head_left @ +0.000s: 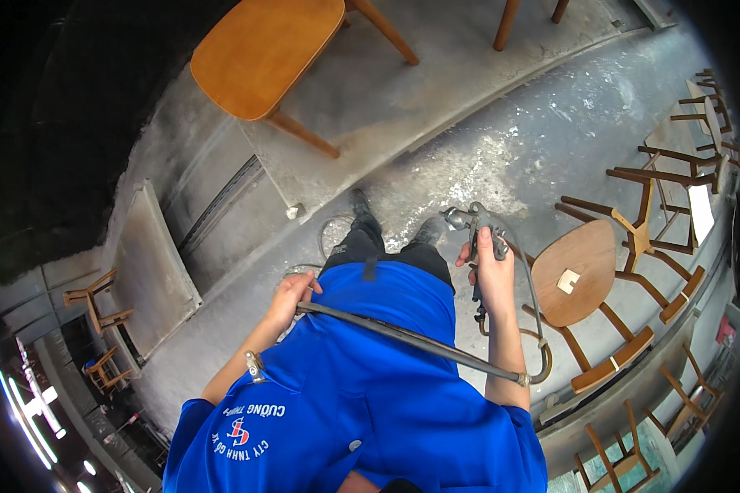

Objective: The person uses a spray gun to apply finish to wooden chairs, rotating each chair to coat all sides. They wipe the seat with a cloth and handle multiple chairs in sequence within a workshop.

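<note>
My right hand [495, 267] is wrapped round the grip of a metal spray gun [478, 226], its nozzle pointing left above my right shoe. A dark hose [403, 333] runs across the front of my blue shirt to a bend beside my right forearm, and a thinner line rises from there toward the gun. At its left end, my left hand [289, 297] is closed at my hip with curled fingers; the palm is hidden, but the hose meets it there. Ahead of me a chair with an orange-brown seat [267, 53] stands on a grey platform [370, 123].
Wooden chairs line the right side, the nearest with a round brown panel [580, 271] bearing a small pale piece [567, 282]. A grey board [152, 267] leans at left near a small wooden frame [100, 300]. Hose loops [330, 234] lie by my left foot. The floor [501, 164] is paint-spattered.
</note>
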A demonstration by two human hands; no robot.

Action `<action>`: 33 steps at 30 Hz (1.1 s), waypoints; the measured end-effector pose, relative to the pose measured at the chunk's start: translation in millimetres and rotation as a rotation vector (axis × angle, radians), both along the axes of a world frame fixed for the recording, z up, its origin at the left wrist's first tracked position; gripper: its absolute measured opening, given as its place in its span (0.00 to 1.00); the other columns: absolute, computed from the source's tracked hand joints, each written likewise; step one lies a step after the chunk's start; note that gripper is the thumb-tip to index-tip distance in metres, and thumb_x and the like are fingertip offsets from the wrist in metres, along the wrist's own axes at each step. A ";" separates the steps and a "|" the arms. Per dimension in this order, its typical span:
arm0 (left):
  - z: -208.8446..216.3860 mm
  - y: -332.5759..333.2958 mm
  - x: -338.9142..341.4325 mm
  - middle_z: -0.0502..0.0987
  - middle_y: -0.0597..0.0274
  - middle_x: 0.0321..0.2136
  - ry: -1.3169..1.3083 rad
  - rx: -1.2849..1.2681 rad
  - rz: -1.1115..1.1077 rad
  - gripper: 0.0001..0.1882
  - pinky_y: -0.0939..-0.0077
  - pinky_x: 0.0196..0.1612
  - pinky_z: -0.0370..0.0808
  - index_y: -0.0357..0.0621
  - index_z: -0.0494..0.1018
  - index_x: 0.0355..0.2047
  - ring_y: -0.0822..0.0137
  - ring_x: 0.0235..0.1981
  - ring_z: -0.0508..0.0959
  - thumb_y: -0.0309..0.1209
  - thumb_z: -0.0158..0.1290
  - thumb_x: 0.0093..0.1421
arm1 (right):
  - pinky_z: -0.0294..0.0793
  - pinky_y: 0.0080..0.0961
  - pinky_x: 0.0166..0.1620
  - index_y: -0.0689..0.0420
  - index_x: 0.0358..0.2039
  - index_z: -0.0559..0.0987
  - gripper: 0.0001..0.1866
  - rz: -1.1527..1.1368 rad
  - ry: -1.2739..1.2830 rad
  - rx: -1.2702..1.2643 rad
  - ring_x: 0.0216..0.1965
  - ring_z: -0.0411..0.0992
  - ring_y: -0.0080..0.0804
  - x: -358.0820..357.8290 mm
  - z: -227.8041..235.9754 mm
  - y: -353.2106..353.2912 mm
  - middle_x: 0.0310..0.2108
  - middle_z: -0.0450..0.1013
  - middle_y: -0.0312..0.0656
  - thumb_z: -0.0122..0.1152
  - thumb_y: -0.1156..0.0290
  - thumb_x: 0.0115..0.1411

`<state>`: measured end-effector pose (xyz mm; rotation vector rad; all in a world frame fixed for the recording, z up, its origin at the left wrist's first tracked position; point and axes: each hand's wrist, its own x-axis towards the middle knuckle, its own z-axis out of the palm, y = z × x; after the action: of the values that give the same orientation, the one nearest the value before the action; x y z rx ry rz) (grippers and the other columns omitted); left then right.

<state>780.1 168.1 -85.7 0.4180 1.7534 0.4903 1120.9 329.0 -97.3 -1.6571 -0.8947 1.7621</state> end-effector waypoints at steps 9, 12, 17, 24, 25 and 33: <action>-35.8 3.5 -42.2 0.64 0.71 0.12 -0.118 0.039 -0.011 0.26 0.78 0.20 0.59 0.39 0.76 0.31 0.77 0.14 0.61 0.50 0.43 0.71 | 0.64 0.15 0.26 0.60 0.36 0.77 0.17 -0.054 -0.110 0.266 0.22 0.68 0.17 -19.6 37.0 -9.2 0.22 0.73 0.34 0.55 0.57 0.70; -71.2 20.5 -75.2 0.70 0.66 0.15 -0.282 0.054 0.274 0.26 0.75 0.27 0.68 0.39 0.75 0.39 0.71 0.18 0.69 0.51 0.41 0.72 | 0.67 0.17 0.29 0.63 0.47 0.79 0.15 -0.112 -0.256 0.349 0.26 0.69 0.17 -38.3 44.5 -10.2 0.23 0.73 0.32 0.59 0.63 0.69; -114.0 84.8 -179.5 0.77 0.52 0.42 -0.548 0.090 0.573 0.29 0.57 0.47 0.74 0.41 0.67 0.54 0.54 0.45 0.78 0.54 0.33 0.72 | 0.66 0.15 0.24 0.64 0.49 0.76 0.15 -0.212 -0.300 0.392 0.21 0.67 0.16 -71.5 88.7 -25.1 0.25 0.74 0.34 0.55 0.65 0.69; -100.3 271.1 -316.4 0.61 0.45 0.66 -0.615 0.476 0.844 0.37 0.48 0.66 0.61 0.42 0.51 0.69 0.47 0.66 0.63 0.57 0.23 0.72 | 0.68 0.19 0.24 0.63 0.55 0.68 0.46 -0.450 -0.101 0.819 0.28 0.72 0.32 -130.4 168.9 -45.9 0.27 0.71 0.41 0.52 0.29 0.59; -96.2 297.3 -326.6 0.60 0.46 0.67 -0.610 0.520 0.847 0.38 0.49 0.67 0.58 0.42 0.50 0.70 0.47 0.67 0.61 0.58 0.23 0.72 | 0.68 0.20 0.25 0.64 0.58 0.65 0.51 -0.492 -0.125 0.859 0.29 0.72 0.34 -139.3 172.7 -46.6 0.26 0.68 0.41 0.51 0.26 0.57; -93.6 386.4 -336.2 0.58 0.57 0.69 -0.649 0.785 0.846 0.37 0.58 0.70 0.57 0.40 0.55 0.68 0.56 0.68 0.60 0.56 0.23 0.73 | 0.64 0.17 0.20 0.63 0.52 0.69 0.45 -0.542 -0.212 0.816 0.25 0.73 0.29 -197.3 198.2 -62.0 0.25 0.71 0.42 0.54 0.29 0.58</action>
<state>443.9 554.5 -179.3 -0.0031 0.9709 1.7278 923.6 267.0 100.8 -1.3468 -0.9578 0.7136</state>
